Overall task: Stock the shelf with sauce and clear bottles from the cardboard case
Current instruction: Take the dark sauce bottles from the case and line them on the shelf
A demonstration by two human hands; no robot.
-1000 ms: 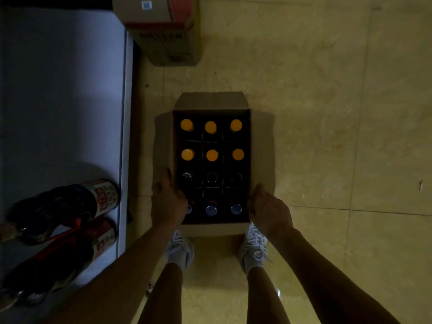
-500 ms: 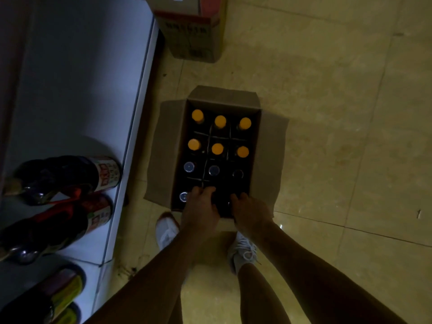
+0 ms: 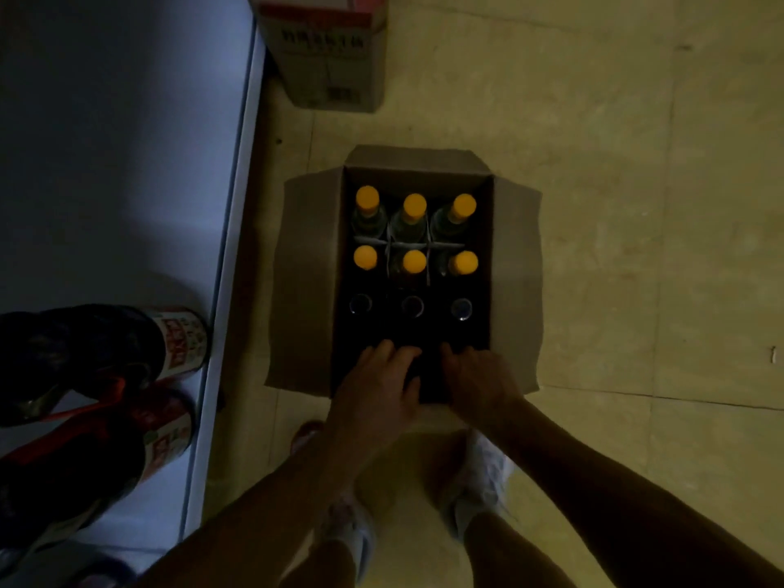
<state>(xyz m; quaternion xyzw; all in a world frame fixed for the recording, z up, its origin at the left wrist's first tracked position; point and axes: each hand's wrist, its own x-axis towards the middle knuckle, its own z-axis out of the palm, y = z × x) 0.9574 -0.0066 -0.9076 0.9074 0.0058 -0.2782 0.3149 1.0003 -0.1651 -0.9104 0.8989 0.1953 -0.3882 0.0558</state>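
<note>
From the head camera, the open brown cardboard case (image 3: 515,269) sits on the pale tiled floor (image 3: 636,205), just beside the edge of the white shelf (image 3: 127,163). Its two far rows hold six clear bottles with yellow caps (image 3: 414,207), set in card dividers. The third row holds three dark-capped bottles (image 3: 412,306).

Both hands are down in the nearest row. The left hand (image 3: 377,384) covers the near left and middle cells, and the right hand (image 3: 479,379) covers the near right cell, fingers pointing into the case. That row is in deep shadow, so I cannot tell whether either hand is gripping a bottle or only touching the tops.

A few dark sauce bottles with red-and-white labels (image 3: 178,345) are already on the shelf's near end. A closed printed carton (image 3: 331,57) stands further along the floor.

The step in hand looks like taking hold of bottles from the near row. The next move calls for a firm grip round each neck, a straight lift clear of the dividers, then a swing left to the shelf.
</note>
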